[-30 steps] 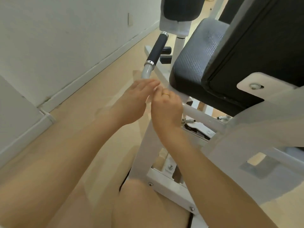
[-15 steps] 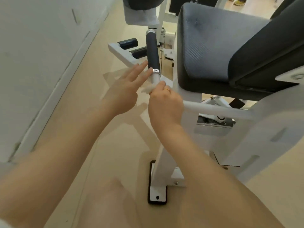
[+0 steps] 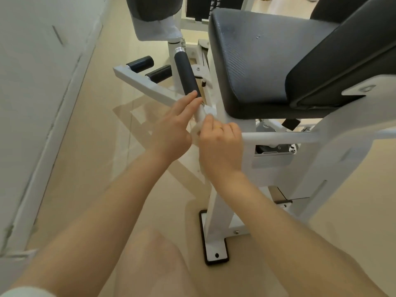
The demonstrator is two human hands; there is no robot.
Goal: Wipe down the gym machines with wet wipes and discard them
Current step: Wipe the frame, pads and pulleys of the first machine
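A white gym machine has a black padded seat (image 3: 263,58) and a side handle with a black grip (image 3: 186,75) on a white bar. A white wet wipe (image 3: 198,123) is wrapped around the bar just below the grip. My right hand (image 3: 220,144) is closed on the wipe from the right, a ring on one finger. My left hand (image 3: 174,127) lies against the bar from the left, fingers stretched up to the grip's lower end and touching the wipe. Most of the wipe is hidden between my hands.
A white wall and baseboard (image 3: 42,129) run along the left. The machine's white frame leg ends in a black-edged foot plate (image 3: 215,247) on the beige floor. Two black roller pegs (image 3: 150,68) stick out from a white crossbar. My knee (image 3: 150,262) is at the bottom.
The view has swung down and right over the machine. Both hands stayed together on the handle bar below the black grip, shifting only slightly along it with the wipe.
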